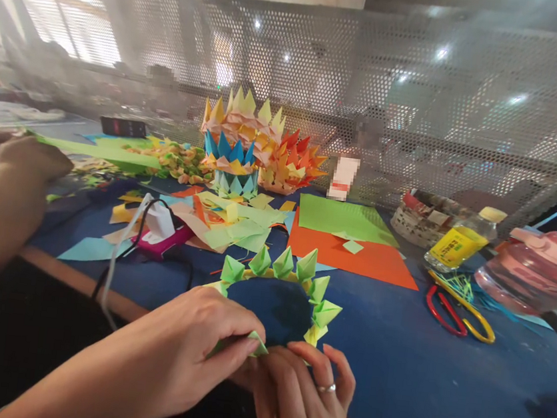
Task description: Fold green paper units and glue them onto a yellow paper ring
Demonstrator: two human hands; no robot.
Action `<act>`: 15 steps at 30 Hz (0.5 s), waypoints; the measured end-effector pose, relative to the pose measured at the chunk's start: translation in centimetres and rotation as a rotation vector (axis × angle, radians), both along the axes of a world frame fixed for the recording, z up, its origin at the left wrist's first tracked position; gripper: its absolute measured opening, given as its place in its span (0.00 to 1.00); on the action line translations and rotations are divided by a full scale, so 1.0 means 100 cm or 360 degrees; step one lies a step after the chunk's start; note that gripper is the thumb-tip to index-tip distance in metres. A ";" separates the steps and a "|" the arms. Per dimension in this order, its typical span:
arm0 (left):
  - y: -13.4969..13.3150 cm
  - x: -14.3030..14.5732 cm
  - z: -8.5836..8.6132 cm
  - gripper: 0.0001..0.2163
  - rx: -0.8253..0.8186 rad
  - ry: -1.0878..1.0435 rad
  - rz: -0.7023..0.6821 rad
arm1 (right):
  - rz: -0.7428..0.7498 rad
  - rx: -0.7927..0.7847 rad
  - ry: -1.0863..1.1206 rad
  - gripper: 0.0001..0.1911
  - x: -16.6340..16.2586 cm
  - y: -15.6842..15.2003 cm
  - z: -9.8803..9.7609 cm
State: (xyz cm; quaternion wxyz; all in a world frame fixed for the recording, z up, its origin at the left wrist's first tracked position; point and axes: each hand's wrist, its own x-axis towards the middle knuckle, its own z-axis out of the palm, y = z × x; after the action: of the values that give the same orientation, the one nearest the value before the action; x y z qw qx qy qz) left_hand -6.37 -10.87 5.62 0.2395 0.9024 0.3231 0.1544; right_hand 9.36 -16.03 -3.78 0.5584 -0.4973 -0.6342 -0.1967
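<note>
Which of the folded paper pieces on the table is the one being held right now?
The green spiked ring at the near table edge: the left hand and right hand pinch its near end. The multicoloured stacked crowns stand untouched farther back.

A workroom behind a metal screen, lit by daylight and ceiling lamps.

A grey perforated metal screen (423, 84) stands along the far edge of the table (440, 375), which has a dark blue top and a brown wooden edge on the near side. Through the small holes of the screen the room behind looks blurred. At the upper left, a large window (55, 2) with bars gives strong white daylight. Some round ceiling lights (442, 53) shine as bright spots through the screen. The ceiling above is plain, with grey beams. Further left, other table surfaces are visible, but they are too blurred to tell details.
</note>
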 end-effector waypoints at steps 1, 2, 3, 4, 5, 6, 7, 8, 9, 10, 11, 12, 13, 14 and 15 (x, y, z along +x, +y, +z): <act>0.000 0.000 0.000 0.14 0.0006 0.0015 -0.0002 | -0.0001 0.0006 -0.0003 0.14 0.000 0.000 0.000; -0.001 0.000 0.000 0.14 0.0009 0.0026 -0.0008 | -0.0002 0.0009 -0.0008 0.14 0.000 0.000 0.000; -0.001 -0.001 0.000 0.13 0.0014 0.0022 -0.0020 | -0.0004 0.0009 -0.0014 0.13 0.000 0.001 0.000; -0.001 -0.001 0.001 0.13 0.0021 0.0006 -0.0034 | -0.0005 0.0009 -0.0017 0.13 0.000 0.001 0.000; -0.002 -0.001 0.001 0.13 0.0029 -0.0019 -0.0052 | -0.0004 0.0006 -0.0020 0.13 0.000 0.001 0.000; -0.002 -0.001 0.001 0.13 0.0036 -0.0044 -0.0063 | 0.0000 0.0002 -0.0022 0.13 0.000 0.001 0.000; -0.002 -0.001 0.002 0.13 0.0038 -0.0060 -0.0069 | 0.0002 0.0000 -0.0016 0.14 0.000 0.001 0.001; -0.003 -0.002 0.003 0.13 0.0033 -0.0063 -0.0070 | 0.0007 -0.0010 -0.0008 0.13 -0.001 0.001 0.001; -0.003 -0.002 0.004 0.13 0.0018 -0.0051 -0.0074 | 0.0016 -0.0028 -0.0003 0.13 -0.001 0.000 0.001; -0.003 -0.002 0.005 0.13 0.0001 -0.0027 -0.0073 | 0.0023 -0.0041 0.0004 0.12 0.000 0.000 0.002; -0.004 -0.001 0.006 0.12 -0.0016 0.0004 -0.0072 | 0.0030 -0.0056 0.0009 0.12 0.000 -0.001 0.003; -0.004 -0.002 0.007 0.12 -0.0029 0.0036 -0.0072 | 0.0041 -0.0075 0.0007 0.11 0.001 -0.002 0.003; -0.004 -0.002 0.008 0.12 -0.0037 0.0066 -0.0072 | 0.0052 -0.0099 -0.0006 0.10 0.002 -0.003 0.004; -0.004 -0.002 0.008 0.12 -0.0040 0.0089 -0.0073 | 0.0061 -0.0123 -0.0029 0.10 0.002 -0.003 0.005; -0.004 -0.002 0.009 0.12 -0.0037 0.0108 -0.0073 | 0.0066 -0.0146 -0.0051 0.09 0.003 -0.004 0.005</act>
State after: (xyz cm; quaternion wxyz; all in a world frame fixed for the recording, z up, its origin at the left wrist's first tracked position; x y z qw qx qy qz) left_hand -6.58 -11.28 6.48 0.2424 0.9115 0.3121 0.1142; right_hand 9.63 -16.39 -3.29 0.5287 -0.5060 -0.6616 -0.1635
